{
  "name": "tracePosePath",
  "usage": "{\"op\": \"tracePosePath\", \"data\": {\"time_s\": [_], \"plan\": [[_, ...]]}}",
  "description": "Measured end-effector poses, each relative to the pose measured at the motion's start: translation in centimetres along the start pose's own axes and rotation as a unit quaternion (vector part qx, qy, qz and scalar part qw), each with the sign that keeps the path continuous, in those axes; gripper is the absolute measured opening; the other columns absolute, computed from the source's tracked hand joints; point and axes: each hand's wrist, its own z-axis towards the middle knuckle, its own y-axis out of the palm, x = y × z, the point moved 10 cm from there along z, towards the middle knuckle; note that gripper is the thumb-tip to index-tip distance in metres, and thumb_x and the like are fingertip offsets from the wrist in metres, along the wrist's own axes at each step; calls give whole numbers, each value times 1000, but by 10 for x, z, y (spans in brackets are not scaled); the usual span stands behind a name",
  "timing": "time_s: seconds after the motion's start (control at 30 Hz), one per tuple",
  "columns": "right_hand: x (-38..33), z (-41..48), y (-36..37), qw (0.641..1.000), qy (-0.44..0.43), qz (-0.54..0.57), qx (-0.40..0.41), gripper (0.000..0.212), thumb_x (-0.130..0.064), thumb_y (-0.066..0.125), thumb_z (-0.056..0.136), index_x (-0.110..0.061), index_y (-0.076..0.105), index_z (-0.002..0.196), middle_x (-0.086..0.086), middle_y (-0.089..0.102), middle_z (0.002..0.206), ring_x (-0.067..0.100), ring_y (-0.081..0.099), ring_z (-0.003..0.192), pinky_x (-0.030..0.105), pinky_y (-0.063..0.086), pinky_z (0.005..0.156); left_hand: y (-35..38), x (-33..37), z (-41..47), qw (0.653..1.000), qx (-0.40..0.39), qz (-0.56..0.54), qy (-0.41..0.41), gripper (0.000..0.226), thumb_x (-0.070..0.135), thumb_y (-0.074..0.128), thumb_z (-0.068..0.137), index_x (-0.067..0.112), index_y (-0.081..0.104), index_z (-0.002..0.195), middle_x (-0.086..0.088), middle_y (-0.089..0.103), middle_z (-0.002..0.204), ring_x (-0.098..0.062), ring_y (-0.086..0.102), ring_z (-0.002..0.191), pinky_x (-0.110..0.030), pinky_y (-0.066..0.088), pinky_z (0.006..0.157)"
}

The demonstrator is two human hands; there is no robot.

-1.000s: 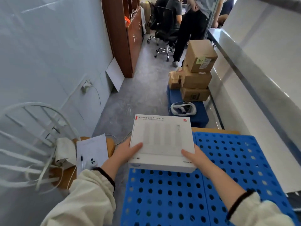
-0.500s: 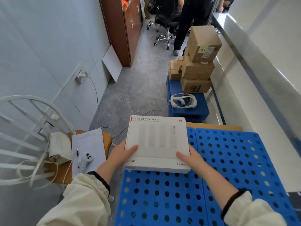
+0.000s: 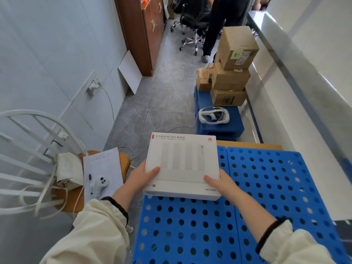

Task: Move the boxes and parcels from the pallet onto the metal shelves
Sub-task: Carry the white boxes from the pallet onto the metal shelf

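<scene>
A white box (image 3: 182, 164) is held by both grips at its near corners. The left grip (image 3: 142, 177) is closed on the near left corner, with the thumb laid flat on the lid and the fingers hidden under the box. The right grip (image 3: 222, 182) is closed on the near right corner in the same way, thumb on top, fingers out of sight below. Cream sleeves with dark cuffs are worn on both arms.

The box is kept roughly level, printed lid up, over the near left part of a blue holed pallet (image 3: 276, 187). Its left edge overhangs the pallet's left side. Whether the box rests on the pallet or is just clear of it cannot be told.

Further off, a stack (image 3: 231, 79) of brown cartons is seen on a low blue stand (image 3: 221, 130), with a white headset (image 3: 213, 115) lying on the stand just in front of the stack. A grey metal ledge (image 3: 285, 63) runs along the right side.

At left, a white chair (image 3: 38, 149) with a wooden seat is seen. A paper sheet (image 3: 103, 164) lies on the seat, and a pen (image 3: 90, 181) and a white controller (image 3: 100, 182) lie on the sheet. A brown cabinet (image 3: 141, 31) stands against the left wall, with a white board (image 3: 130, 71) leaned beside it. A standing person (image 3: 217, 21) and an office chair (image 3: 192, 21) are seen at the far end.
</scene>
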Motion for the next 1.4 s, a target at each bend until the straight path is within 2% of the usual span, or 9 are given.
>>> {"op": "tracePosePath", "data": {"time_s": [0.2, 0.33, 0.4, 0.47, 0.63, 0.83, 1.03, 1.3, 1.4], "plan": [[6, 2, 0, 1000, 18, -22, 5, 54, -31, 61, 88, -21, 39, 136, -3, 54, 128, 12, 53, 107, 24, 43, 81, 1, 1, -4, 1000, 8, -9, -7, 61, 49, 55, 89, 22, 36, 140, -2, 56, 127, -16, 56, 101, -30, 46, 80], [8, -5, -8, 998, 52, -9, 44, 91, -37, 63, 85, -15, 3, 149, 1, 35, 146, 20, 42, 126, 31, 38, 99, -3, 8, -9, 1000, 25, -4, -12, 77, 45, 54, 91, 18, 12, 150, -11, 46, 141, -26, 52, 115, -41, 45, 95], [0, -14, -20, 996, 35, -18, 79, 101, -42, 64, 84, -17, -9, 148, 2, 15, 156, 22, 23, 140, 39, 25, 112, -11, 24, -18, 997, 65, 24, 13, 88, 45, 52, 92, 20, -9, 150, -12, 30, 151, -31, 39, 132, -46, 36, 105], [-16, -30, -38, 990, -5, -89, 107, 102, -46, 64, 82, -20, -9, 148, 0, 5, 157, 19, 12, 143, 40, 18, 114, -16, 61, -30, 983, 104, 123, 92, 89, 49, 51, 91, 21, -10, 150, -9, 13, 158, -31, 17, 143, -49, 24, 112], [-45, -93, -93, 926, -66, -319, 189, 103, -53, 62, 80, -19, -8, 148, -2, -6, 158, 19, 4, 145, 43, 22, 113, 34, 161, -58, 893, 75, 366, 251, 88, 63, 41, 88, 27, -12, 149, -1, -11, 159, -30, -8, 145, -55, 16, 113], [-9, -186, -164, 865, 32, -422, 268, 108, -68, 53, 77, -20, -12, 147, -1, -14, 156, 23, 0, 145, 45, 25, 113, 123, 236, -94, 824, 25, 427, 372, 87, 67, 36, 87, 28, -12, 149, -2, -13, 159, -31, -7, 145, -55, 16, 112], [70, -308, -238, 835, 152, -396, 350, 102, -74, 52, 73, -28, 0, 148, -2, -10, 157, 27, 5, 144, 48, 28, 111, 242, 286, -153, 747, -48, 463, 475, 87, 70, 35, 86, 33, -14, 148, -2, -16, 158, -31, -9, 145, -55, 16, 113], [205, -518, -296, 781, 310, -290, 458, 96, -75, 50, 73, -30, 8, 147, -3, -2, 158, 26, 16, 142, 43, 35, 107, 450, 333, -296, 555, -151, 512, 638, 92, 70, 41, 83, 37, -18, 145, -4, -16, 158, -35, -5, 144, -53, 22, 110], [246, -569, -300, 767, 347, -247, 479, 100, -77, 50, 71, -29, 7, 148, -2, -2, 158, 25, 15, 142, 42, 31, 108, 518, 334, -357, 512, -192, 501, 671, 94, 70, 43, 83, 38, -19, 145, -3, -16, 158, -35, -5, 144, -54, 22, 110]]}}
